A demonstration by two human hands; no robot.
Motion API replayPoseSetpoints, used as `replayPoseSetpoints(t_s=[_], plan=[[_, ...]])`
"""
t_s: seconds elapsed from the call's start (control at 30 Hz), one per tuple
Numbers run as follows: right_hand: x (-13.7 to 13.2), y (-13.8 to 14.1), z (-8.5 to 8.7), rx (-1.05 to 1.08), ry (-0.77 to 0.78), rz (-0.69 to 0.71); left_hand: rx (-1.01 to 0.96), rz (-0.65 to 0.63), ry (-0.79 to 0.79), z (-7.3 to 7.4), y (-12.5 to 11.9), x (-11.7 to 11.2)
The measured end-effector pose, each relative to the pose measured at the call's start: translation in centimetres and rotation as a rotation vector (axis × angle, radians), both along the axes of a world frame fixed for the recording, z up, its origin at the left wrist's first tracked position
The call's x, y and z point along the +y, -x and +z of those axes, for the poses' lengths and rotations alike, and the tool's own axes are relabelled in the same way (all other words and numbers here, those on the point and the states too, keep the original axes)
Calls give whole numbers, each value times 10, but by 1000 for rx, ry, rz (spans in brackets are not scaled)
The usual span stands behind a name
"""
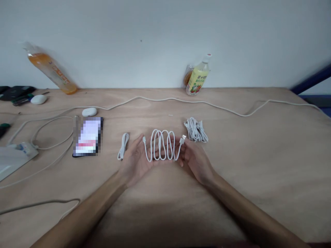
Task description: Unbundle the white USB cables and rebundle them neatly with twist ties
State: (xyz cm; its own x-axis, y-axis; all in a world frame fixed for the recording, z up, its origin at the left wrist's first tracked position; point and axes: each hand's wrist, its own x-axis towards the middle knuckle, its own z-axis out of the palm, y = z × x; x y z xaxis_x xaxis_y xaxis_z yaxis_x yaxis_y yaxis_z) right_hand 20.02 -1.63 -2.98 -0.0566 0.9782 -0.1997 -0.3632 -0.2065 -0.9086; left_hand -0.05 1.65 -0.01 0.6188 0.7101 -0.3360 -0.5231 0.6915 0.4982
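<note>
A white USB cable [161,159] lies in loose upright loops across my two hands, above the middle of the table. My left hand [136,158] is turned palm up, its fingers running beneath the loops and its thumb beside the small plug. At the other end, my right hand [195,156] holds the cable near the larger metal USB plug [183,137], fingers curled under it. Just left of my left hand lies a folded white cable [123,146]. Beyond my right hand is a pile of bundled white cables [196,131].
A phone [88,137] with a lit screen lies left, near a white earbud case [89,112]. A long white cable [170,99] crosses the table. An orange drink bottle [51,70] and a yellow-labelled bottle [198,77] lean against the wall. A white packet [15,160] sits far left.
</note>
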Motion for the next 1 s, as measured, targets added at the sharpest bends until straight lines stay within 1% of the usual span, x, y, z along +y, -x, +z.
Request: replayPoseSetpoints(t_s=[0.13, 0.5, 0.67, 0.8, 1.0], plan=[[0, -1, 1, 4, 4, 31, 2, 0, 21, 1, -1, 0], [-1, -1, 10, 35, 50, 18, -76, -23, 29, -3, 1, 1], [-1, -1, 8, 15, 44, 10, -34, -7, 21, -3, 1, 0], [-3, 1, 5, -18, 15, -43, -14, -11, -5, -4, 0, 1], [-5, 4, 1, -66, -34, -70, -30, 5, -55, -4, -1, 0]])
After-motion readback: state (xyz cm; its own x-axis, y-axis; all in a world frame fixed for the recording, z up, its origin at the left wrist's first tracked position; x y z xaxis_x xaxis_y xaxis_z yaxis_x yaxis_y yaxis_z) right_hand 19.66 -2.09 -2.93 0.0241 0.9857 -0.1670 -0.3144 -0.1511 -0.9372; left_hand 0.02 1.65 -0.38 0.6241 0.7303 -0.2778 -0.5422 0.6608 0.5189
